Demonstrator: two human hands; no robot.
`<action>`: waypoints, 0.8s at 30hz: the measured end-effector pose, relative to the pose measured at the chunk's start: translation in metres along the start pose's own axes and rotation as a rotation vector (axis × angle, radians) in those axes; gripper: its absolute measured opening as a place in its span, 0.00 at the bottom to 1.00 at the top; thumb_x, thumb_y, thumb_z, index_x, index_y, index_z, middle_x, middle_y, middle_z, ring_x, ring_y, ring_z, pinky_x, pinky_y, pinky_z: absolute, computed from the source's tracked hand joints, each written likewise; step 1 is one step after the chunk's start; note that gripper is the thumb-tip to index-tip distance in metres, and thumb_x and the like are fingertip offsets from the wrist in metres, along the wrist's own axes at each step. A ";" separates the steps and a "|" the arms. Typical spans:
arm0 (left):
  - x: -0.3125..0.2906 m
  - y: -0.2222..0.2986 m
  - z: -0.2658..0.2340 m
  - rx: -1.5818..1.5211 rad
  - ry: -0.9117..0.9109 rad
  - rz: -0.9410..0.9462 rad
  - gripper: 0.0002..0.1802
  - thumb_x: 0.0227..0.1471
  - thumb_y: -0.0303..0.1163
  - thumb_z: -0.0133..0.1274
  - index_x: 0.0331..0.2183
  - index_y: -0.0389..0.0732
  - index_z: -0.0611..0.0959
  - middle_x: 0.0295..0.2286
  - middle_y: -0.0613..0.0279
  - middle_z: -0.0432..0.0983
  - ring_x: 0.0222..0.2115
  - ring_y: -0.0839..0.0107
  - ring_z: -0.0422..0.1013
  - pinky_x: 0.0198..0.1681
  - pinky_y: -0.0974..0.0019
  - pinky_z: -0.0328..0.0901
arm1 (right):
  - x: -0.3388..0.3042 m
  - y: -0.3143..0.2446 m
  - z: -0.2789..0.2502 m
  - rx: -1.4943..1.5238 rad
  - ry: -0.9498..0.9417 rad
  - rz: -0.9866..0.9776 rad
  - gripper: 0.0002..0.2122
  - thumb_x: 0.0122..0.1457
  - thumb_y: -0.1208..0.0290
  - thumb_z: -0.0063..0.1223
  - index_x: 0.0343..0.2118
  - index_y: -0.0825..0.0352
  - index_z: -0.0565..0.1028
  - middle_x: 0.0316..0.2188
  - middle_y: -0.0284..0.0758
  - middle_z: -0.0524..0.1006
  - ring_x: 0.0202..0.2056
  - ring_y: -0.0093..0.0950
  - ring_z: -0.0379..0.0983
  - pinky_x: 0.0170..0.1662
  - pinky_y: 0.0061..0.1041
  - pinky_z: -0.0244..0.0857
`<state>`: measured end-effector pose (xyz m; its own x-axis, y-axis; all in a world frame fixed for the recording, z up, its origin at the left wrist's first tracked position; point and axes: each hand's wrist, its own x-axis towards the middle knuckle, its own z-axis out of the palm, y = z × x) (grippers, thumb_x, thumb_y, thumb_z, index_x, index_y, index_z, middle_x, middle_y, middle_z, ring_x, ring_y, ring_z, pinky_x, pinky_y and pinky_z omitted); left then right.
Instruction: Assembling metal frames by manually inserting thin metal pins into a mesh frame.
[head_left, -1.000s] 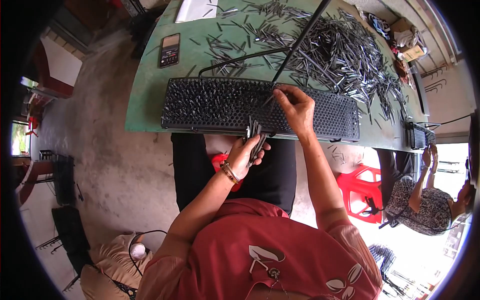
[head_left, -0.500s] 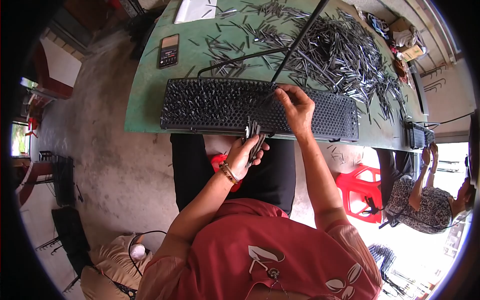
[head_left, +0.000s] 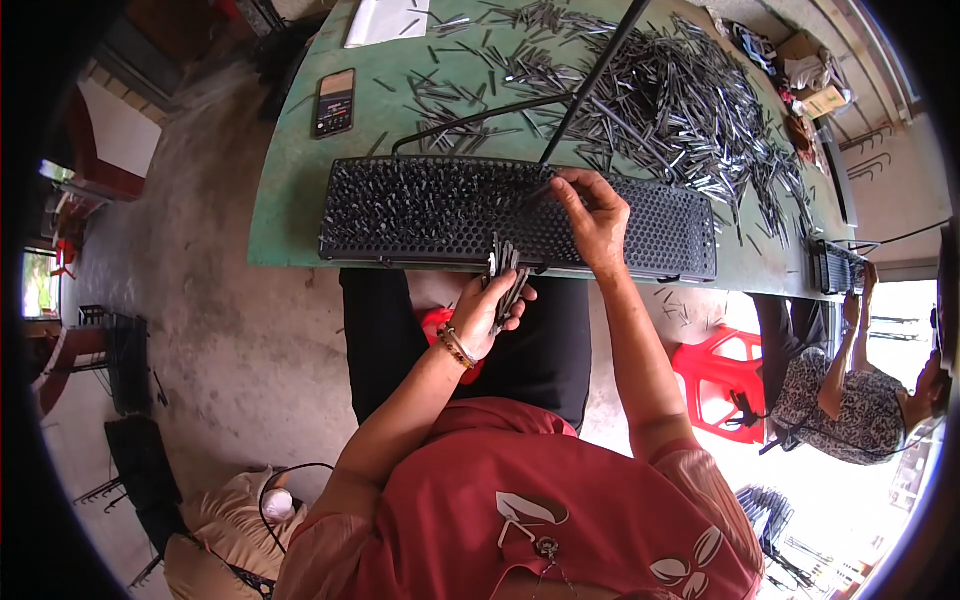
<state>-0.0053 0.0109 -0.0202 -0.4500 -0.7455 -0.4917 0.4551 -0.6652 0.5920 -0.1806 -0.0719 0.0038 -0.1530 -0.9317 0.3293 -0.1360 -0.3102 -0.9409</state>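
Observation:
A long black perforated rack (head_left: 640, 235) lies along the near edge of the green table. Thin dark sticks (head_left: 400, 200) stand upright in its holes over the left half, while the holes at the right show bare. My left hand (head_left: 488, 308) is closed around a bundle of dark sticks (head_left: 505, 268), just below the rack's front edge. Over the middle of the rack, my right hand (head_left: 596, 215) pinches a thin dark stick, partly hidden by the fingers and blurred against the rack.
A large heap of loose dark sticks (head_left: 690, 110) covers the table (head_left: 285, 190) behind the rack. A phone (head_left: 334, 103) and white paper (head_left: 385, 22) lie at the left. Black rods rise behind the rack. At the right, a person (head_left: 845, 405) works on a smaller rack (head_left: 838, 268) near a red stool (head_left: 722, 375).
My hands and the rack hold nearly the same positions. At the right, the other person's hand has lifted slightly beside the smaller rack.

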 end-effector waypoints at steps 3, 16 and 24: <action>0.000 0.000 0.000 -0.001 0.008 -0.009 0.11 0.56 0.39 0.45 0.34 0.42 0.74 0.25 0.62 0.75 0.19 0.80 0.67 0.17 0.77 0.59 | 0.000 0.002 -0.002 -0.018 0.002 0.008 0.06 0.53 0.79 0.56 0.34 0.73 0.75 0.29 0.30 0.76 0.31 0.17 0.71 0.38 0.15 0.66; 0.000 -0.001 -0.002 0.022 0.007 0.001 0.11 0.57 0.39 0.45 0.34 0.42 0.74 0.25 0.62 0.75 0.19 0.80 0.67 0.16 0.77 0.59 | 0.002 -0.009 0.001 -0.326 -0.146 -0.165 0.06 0.49 0.79 0.58 0.31 0.70 0.76 0.28 0.34 0.76 0.30 0.23 0.73 0.35 0.19 0.66; -0.001 0.000 -0.002 0.034 0.005 0.002 0.10 0.56 0.39 0.46 0.34 0.43 0.74 0.25 0.63 0.75 0.19 0.81 0.67 0.16 0.77 0.58 | 0.005 -0.019 0.007 -0.521 -0.273 -0.337 0.06 0.48 0.77 0.58 0.31 0.69 0.77 0.30 0.36 0.76 0.31 0.34 0.74 0.34 0.27 0.68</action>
<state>-0.0033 0.0113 -0.0215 -0.4451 -0.7472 -0.4936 0.4295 -0.6618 0.6145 -0.1714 -0.0720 0.0232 0.2235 -0.8356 0.5019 -0.5976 -0.5242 -0.6067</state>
